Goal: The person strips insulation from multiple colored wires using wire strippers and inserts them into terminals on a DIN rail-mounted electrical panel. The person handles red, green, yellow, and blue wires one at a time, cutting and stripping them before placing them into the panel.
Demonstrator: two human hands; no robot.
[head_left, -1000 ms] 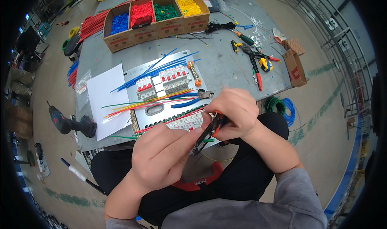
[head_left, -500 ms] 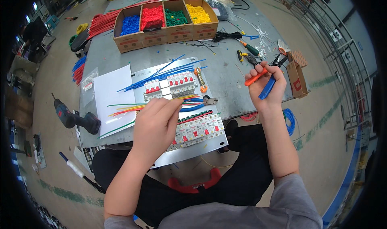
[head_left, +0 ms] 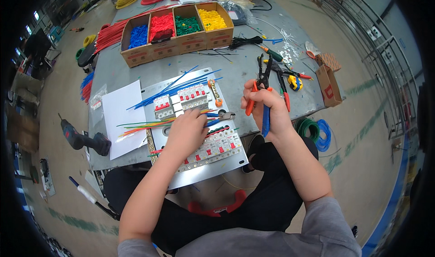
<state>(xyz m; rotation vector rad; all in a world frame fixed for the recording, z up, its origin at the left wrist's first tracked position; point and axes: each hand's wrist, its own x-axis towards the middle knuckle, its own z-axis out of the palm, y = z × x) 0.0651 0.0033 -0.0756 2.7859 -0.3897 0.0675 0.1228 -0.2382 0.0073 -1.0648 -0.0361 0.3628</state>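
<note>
My right hand (head_left: pixel 268 106) is wrapped round a pair of wire strippers (head_left: pixel 264 73), with one orange and one blue handle and dark jaws pointing away. It is above the table, right of a metal mounting plate (head_left: pixel 229 164). My left hand (head_left: pixel 188 131) is over the plate's middle, fingers bent together at a bundle of yellow, red and green wires (head_left: pixel 141 126); its fingertips are partly hidden. Beside it lie blue-handled cutting pliers (head_left: pixel 225 115). Circuit breakers sit on the plate in an upper row (head_left: pixel 192 96) and a lower row (head_left: pixel 210 150). Blue wires (head_left: pixel 158 98) lie across the plate's top.
A cardboard box (head_left: pixel 179 44) with blue, red, green and yellow caps stands at the back. White paper (head_left: pixel 124 141) and a cordless drill (head_left: pixel 84 139) are at left. Red-handled pliers (head_left: pixel 284 94), a tape measure (head_left: pixel 295 82) and a small open carton (head_left: pixel 330 87) are at right.
My right hand has come left toward the plate, and the strippers have turned to point away from me. My left hand has shifted slightly, with its fingers now over the wires.
</note>
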